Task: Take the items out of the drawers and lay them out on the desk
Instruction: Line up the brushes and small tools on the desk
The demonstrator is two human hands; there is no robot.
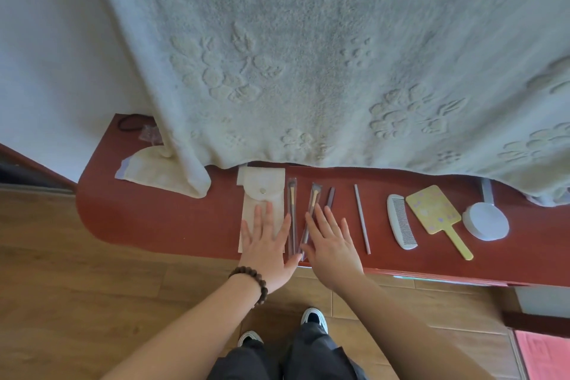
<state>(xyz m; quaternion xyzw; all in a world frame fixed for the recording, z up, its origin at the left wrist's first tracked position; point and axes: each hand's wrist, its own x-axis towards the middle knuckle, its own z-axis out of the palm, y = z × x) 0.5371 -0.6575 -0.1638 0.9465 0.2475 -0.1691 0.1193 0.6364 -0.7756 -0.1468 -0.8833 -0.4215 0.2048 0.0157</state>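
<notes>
The red-brown wooden desk (185, 225) carried a row of laid-out items. The left hand (266, 244), fingers straight and slightly apart, pressed flat on the lower half of the cream fabric snap pouch (262, 194). The right hand (331, 244), fingers straight and spread, lay flat over the lower ends of the brushes; nothing was gripped by either hand.

Item positions, ref. the hands:
- Between the hands: slim brush in clear sleeve (291, 213), approx. upright.
- At 12 o'clock of the right hand: tilted gold-ferrule brush in clear sleeve (313, 199) and short dark purple stick (330, 197).
- At 3 o'clock: thin mauve rod (361, 216), white plastic comb (400, 220), yellow hand mirror w/ handle (433, 214), white round hand mirror (485, 220).
- At 10 o'clock of the left hand: cream half-round cloth piece (148, 168), partly under the pale embossed blanket (308, 55).

Risks, by judgement:
1. Brush ends sat near the front edge; a sideways sweep of the right hand could roll one off.
2. Clear sleeves are slick; palm pressure may drag rather than align them.
3. The blanket hem touched the rear items; a snag could shift the pouch or hide items.
4. The rod is round and could roll if nudged.
</notes>
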